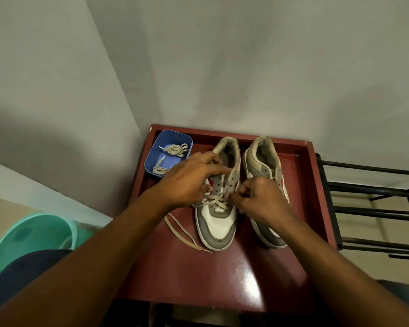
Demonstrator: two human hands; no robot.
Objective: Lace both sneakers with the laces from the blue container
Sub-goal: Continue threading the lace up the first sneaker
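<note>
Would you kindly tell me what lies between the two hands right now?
In the head view, the partly laced sneaker's eyelet rows and crossed lace lie between the left hand and the right hand.

Corner of a home room.
Grey painted walls (246, 67), glossy dark-red wooden table (198, 274), teal plastic bucket (33, 234), black metal rack (373, 192).

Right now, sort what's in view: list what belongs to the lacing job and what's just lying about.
Job: half-laced sneaker, its loose lace, second sneaker, blue container, spare laces inside it.
Lying about: green bucket, black rack.
</note>
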